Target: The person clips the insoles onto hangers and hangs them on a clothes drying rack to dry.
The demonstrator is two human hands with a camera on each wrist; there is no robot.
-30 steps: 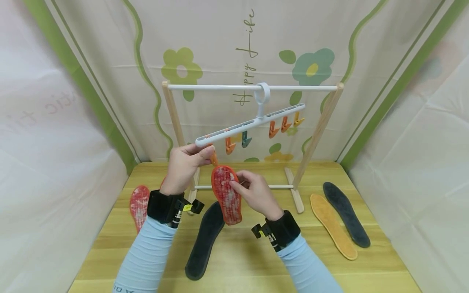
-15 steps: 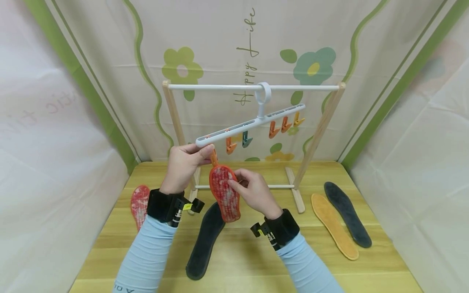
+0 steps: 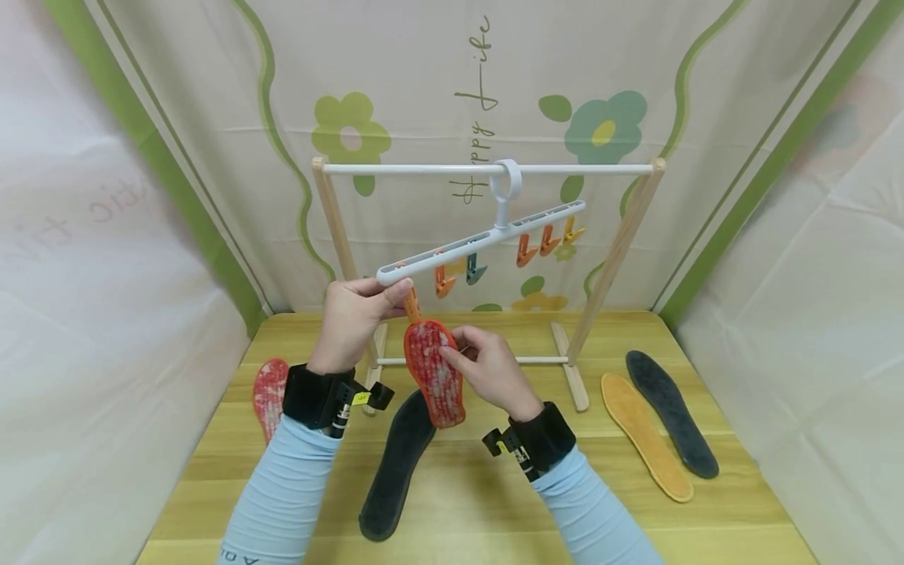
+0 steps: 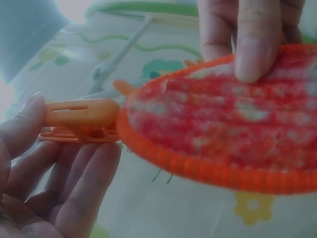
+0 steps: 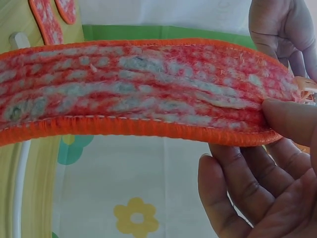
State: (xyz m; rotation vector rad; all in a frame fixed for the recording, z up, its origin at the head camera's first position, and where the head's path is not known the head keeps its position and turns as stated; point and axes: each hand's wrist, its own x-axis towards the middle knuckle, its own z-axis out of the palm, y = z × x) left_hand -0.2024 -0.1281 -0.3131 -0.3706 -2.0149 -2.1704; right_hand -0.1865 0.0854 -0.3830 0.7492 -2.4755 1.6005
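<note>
My left hand (image 3: 353, 322) pinches an orange clip (image 4: 81, 111) that hangs from the low left end of a pale grey hanger (image 3: 452, 249). Just below it, my right hand (image 3: 494, 373) holds a red-and-white insole (image 3: 434, 373) with orange edging, thumb on its front face and fingers behind. The insole hangs at a slight tilt over the table. In the left wrist view, the clip's nose is right at the insole's rounded end. Fingertips of the right hand (image 4: 252, 39) press the insole's upper edge there.
The hanger's ring hooks over the white rod (image 3: 417, 169) of a wooden stand. Several other clips (image 3: 445, 280) dangle along the bar. On the table (image 3: 523, 518) lie a black insole (image 3: 395, 471), another red insole (image 3: 270, 392), a tan one (image 3: 646, 439) and a dark grey one (image 3: 671, 412).
The red insole and my right hand have shifted slightly left and up toward the clip. My left hand has stayed at the clip.
</note>
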